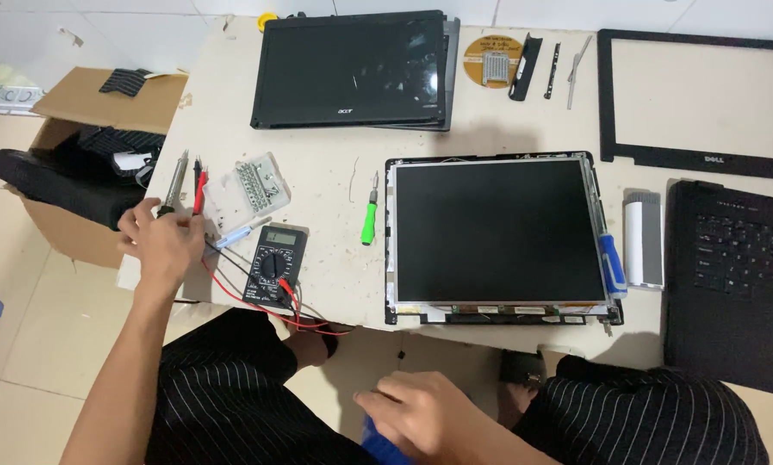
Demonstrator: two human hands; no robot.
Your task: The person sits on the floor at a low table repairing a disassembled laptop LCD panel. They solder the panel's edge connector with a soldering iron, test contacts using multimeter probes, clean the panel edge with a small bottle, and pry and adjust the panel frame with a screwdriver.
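Left hand (164, 241) at the worktop's (335, 172) left edge, fingers closed on the 2 probes (198, 185); multimeter (273, 267) just beside, red lead trailing over the front edge. Right hand (425, 418) below the front edge, loosely curled on something blue, mostly hidden. Bare screen panel (498, 228) fills front centre; green screwdriver (369, 215) lies between. Keyboard (735, 275) cut off right.

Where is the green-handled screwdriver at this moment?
In the head view, the green-handled screwdriver lies on the table just left of the bare screen panel and right of the multimeter, untouched by either hand.
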